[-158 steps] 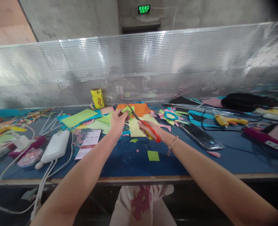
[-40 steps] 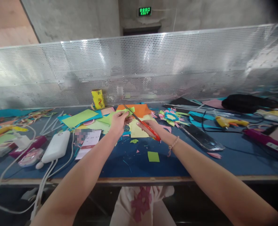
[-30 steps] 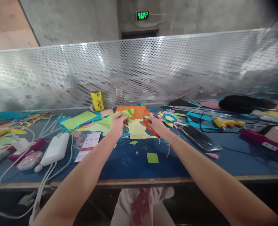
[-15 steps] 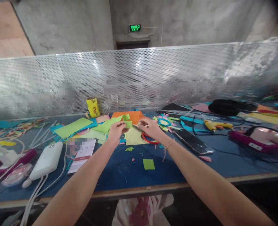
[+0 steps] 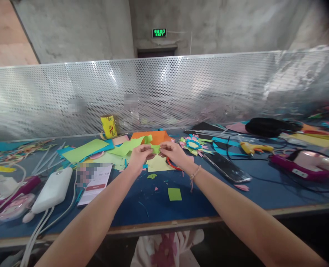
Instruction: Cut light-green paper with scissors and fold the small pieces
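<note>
Between my two hands is a small green paper piece (image 5: 155, 149). My left hand (image 5: 140, 155) pinches its left side and my right hand (image 5: 173, 152) pinches its right side. Just beneath them lies a pale yellow sheet (image 5: 160, 164), with red-handled scissors (image 5: 173, 165) partly hidden by my right hand. Behind my hands is an orange sheet (image 5: 163, 137). A green square (image 5: 174, 194) and a small green scrap (image 5: 152, 176) lie nearer the front edge. To the right of my right hand sits a layered paper flower (image 5: 193, 142).
At left lie a lit phone (image 5: 95, 185), a white power bank (image 5: 53, 190) with cables and green paper (image 5: 85, 150). At right are a dark phone (image 5: 227, 167), a yellow glue gun (image 5: 255, 148) and a purple power strip (image 5: 300, 167). A perforated metal screen (image 5: 164, 92) stands behind.
My right hand has moved left to the green piece and taken its right side. The scissors, earlier at its fingers, are now lower and more hidden. The view has shifted slightly.
</note>
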`<control>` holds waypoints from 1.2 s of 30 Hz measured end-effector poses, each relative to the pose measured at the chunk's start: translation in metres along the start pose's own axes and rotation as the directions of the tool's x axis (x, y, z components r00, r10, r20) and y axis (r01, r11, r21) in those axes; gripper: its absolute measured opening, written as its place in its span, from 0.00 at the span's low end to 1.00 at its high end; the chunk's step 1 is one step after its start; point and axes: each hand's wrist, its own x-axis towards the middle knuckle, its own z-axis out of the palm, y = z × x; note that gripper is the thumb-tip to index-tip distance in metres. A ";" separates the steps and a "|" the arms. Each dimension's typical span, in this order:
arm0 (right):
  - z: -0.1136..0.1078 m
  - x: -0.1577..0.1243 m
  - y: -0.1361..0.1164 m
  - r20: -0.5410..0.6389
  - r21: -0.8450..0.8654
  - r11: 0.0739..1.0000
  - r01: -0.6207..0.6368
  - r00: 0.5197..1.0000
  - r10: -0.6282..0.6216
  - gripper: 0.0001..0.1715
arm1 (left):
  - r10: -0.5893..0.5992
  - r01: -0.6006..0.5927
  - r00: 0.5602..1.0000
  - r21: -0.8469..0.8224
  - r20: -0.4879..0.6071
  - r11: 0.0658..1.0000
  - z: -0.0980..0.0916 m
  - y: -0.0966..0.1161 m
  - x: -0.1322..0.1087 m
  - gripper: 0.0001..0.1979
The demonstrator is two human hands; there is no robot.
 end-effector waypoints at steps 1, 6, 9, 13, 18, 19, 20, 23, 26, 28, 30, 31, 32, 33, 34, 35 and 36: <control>0.001 0.000 0.000 -0.008 -0.004 1.000 0.010 1.000 -0.010 0.09 | -0.006 0.006 1.000 -0.004 -0.003 1.000 0.000 0.000 0.000 0.08; 0.003 0.000 0.001 -0.101 -0.062 0.996 0.063 0.992 -0.069 0.07 | 0.005 -0.006 1.000 -0.032 -0.019 0.999 0.002 -0.002 0.001 0.08; 0.004 0.000 -0.001 -0.099 -0.096 0.995 0.025 0.994 -0.035 0.07 | 0.021 -0.022 0.999 -0.026 -0.035 0.999 0.001 -0.005 0.003 0.09; 0.005 -0.001 0.000 -0.077 -0.112 0.994 -0.008 0.997 0.000 0.08 | 0.056 -0.056 0.996 -0.001 -0.063 0.998 0.000 -0.009 0.006 0.10; 0.005 0.000 0.004 -0.072 -0.079 0.995 0.059 0.995 -0.064 0.07 | 0.062 -0.061 0.998 0.019 -0.025 0.998 -0.001 -0.008 0.005 0.09; 0.005 0.000 0.005 -0.070 -0.091 0.993 0.074 0.994 -0.080 0.07 | 0.059 -0.059 0.998 0.021 -0.016 0.998 -0.001 -0.007 0.005 0.09; 0.005 0.001 0.005 -0.065 -0.114 0.990 0.087 0.993 -0.094 0.07 | 0.055 -0.055 0.998 0.022 -0.007 0.998 -0.001 -0.006 0.004 0.10; 0.005 0.000 0.005 -0.055 -0.215 0.968 0.131 0.988 -0.145 0.08 | 0.051 -0.051 0.999 0.007 0.014 0.999 0.000 -0.005 0.003 0.11; 0.006 -0.002 0.004 -0.039 -0.294 0.936 0.193 0.976 -0.214 0.08 | 0.051 -0.051 0.999 0.009 0.003 0.999 0.001 -0.004 0.003 0.11; 0.007 -0.003 0.004 -0.048 -0.292 0.932 0.215 0.970 -0.238 0.06 | 0.047 -0.047 0.999 0.031 -0.013 0.998 0.002 -0.003 0.001 0.10; 0.008 -0.003 0.004 -0.065 -0.218 0.954 0.204 0.973 -0.223 0.05 | 0.049 -0.048 0.999 0.051 -0.017 0.998 0.002 -0.002 0.000 0.09; 0.008 -0.003 0.004 -0.070 -0.157 0.969 0.189 0.977 -0.202 0.05 | 0.052 -0.051 0.999 0.054 -0.012 0.997 0.002 -0.001 -0.001 0.08; 0.008 -0.002 0.004 -0.069 -0.087 0.982 0.168 0.982 -0.174 0.06 | 0.052 -0.052 0.999 0.051 -0.001 0.997 0.003 0.000 -0.001 0.08; 0.008 -0.002 0.003 -0.064 -0.016 0.990 0.140 0.988 -0.141 0.06 | 0.050 -0.050 0.999 0.042 0.014 0.998 0.003 0.001 -0.002 0.08; 0.008 -0.001 0.003 -0.057 0.055 0.993 0.108 0.993 -0.105 0.07 | 0.047 -0.048 0.998 0.028 0.030 0.998 0.003 0.002 -0.002 0.08; 0.008 -0.001 0.003 -0.051 0.124 0.990 0.072 0.997 -0.066 0.07 | 0.044 -0.045 0.998 0.013 0.049 0.999 0.002 0.002 -0.002 0.08; 0.008 -0.001 0.002 -0.043 0.187 0.982 0.037 0.999 -0.029 0.07 | 0.042 -0.042 0.997 -0.003 0.068 0.999 0.002 0.002 -0.002 0.07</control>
